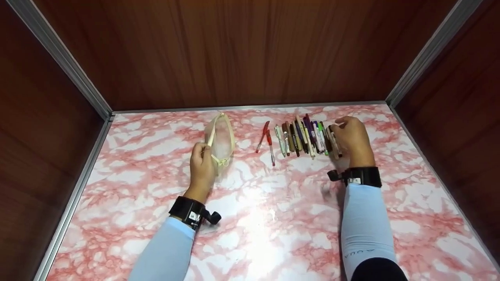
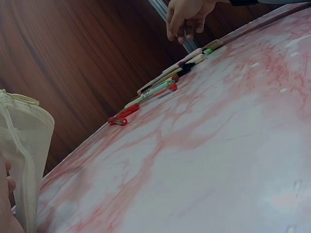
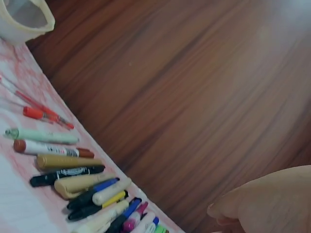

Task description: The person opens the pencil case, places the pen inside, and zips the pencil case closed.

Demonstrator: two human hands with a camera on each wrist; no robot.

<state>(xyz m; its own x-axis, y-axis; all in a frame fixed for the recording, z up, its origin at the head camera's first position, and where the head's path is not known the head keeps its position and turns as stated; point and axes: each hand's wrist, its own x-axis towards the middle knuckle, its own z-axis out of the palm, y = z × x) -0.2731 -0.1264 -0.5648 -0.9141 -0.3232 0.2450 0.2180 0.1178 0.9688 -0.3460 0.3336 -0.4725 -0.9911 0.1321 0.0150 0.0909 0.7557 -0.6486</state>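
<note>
In the head view, the left hand (image 1: 202, 160) has its fingers clamped on the pouch (image 1: 223, 137) at its eight o'clock. The left wrist view shows the right hand (image 2: 188, 18), fingers loosely bent, above the pens (image 2: 160, 86) at one o'clock; the right wrist view puts the pouch at ten.

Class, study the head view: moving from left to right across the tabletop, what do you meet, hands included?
Left hand → pale yellow mesh pouch → two red pens → pale green pen → tightly packed row of assorted pens and markers → right hand.
</note>
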